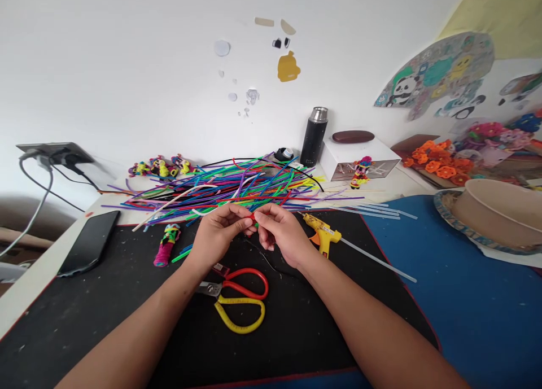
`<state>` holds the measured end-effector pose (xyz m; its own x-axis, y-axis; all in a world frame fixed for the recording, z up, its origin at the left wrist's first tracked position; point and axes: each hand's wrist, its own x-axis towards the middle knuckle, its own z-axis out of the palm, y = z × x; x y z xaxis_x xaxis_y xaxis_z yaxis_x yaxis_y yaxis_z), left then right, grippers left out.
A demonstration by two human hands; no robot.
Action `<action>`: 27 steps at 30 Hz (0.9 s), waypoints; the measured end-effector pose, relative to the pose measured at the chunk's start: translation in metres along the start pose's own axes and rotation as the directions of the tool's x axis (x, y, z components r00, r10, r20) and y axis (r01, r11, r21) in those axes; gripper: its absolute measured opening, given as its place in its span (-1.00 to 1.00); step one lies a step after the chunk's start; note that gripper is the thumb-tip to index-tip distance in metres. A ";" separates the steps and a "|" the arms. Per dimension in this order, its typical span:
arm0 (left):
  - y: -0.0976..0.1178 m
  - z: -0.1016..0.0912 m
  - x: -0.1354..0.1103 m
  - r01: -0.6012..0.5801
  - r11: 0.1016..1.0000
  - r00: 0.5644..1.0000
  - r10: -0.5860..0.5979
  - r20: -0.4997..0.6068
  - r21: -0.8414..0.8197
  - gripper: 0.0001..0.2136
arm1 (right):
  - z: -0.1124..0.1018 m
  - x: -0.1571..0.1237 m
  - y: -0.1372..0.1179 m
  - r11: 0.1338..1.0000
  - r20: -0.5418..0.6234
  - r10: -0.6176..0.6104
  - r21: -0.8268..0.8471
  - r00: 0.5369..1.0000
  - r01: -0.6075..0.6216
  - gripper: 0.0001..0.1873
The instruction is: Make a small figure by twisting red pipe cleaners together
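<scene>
My left hand [218, 234] and my right hand [282, 231] meet above the black mat [127, 321], fingers pinched together on a small red pipe-cleaner piece [252, 216] held between them. Just behind them lies a big heap of coloured pipe cleaners [237, 188]. Under my left wrist lie scissors with red and yellow handles [239, 298]. A yellow glue gun [322, 231] rests right of my right hand, with a clear glue stick [376, 260] sticking out of it. A small wrapped pink and green figure [167, 245] lies to the left.
A black phone [88, 242] lies at the mat's left edge. A black flask [314, 136] and a white box [359, 154] stand at the back. Small colourful figures [161, 166] sit back left; orange flowers [438, 160] and a hat [491, 211] at right on blue cloth.
</scene>
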<state>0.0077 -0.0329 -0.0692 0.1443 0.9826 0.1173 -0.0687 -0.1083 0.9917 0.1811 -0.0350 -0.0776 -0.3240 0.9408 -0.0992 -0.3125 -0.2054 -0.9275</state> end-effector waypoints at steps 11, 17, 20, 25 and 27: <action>0.002 -0.001 0.004 0.190 0.927 0.982 -0.186 0.042 -0.324 -0.69 | 0.001 0.000 -0.004 0.988 -0.026 -0.087 -0.127 0.996 0.083 -0.61; 0.003 -0.002 0.005 0.184 0.947 0.982 -0.168 0.082 -0.264 -0.69 | 0.000 0.000 -0.004 0.975 -0.001 -0.119 -0.188 0.993 0.116 -0.67; 0.002 -0.003 0.005 0.180 0.954 0.983 -0.164 0.089 -0.238 -0.71 | 0.000 -0.001 -0.004 0.966 -0.012 -0.139 -0.224 0.990 0.132 -0.73; 0.002 -0.004 0.004 0.156 0.967 0.986 -0.139 0.095 -0.203 -0.72 | 0.000 -0.001 -0.001 0.944 -0.037 -0.193 -0.281 0.981 0.175 -0.80; 0.003 -0.003 0.004 0.142 0.971 0.988 -0.128 0.083 -0.193 -0.72 | 0.000 -0.001 0.000 0.938 -0.043 -0.207 -0.294 0.977 0.185 -0.82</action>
<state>0.0047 -0.0288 -0.0661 0.2336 0.9723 -0.0070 -0.2365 0.0638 0.9695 0.1815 -0.0357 -0.0778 -0.2137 0.9737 0.0794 -0.0907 0.0611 -0.9940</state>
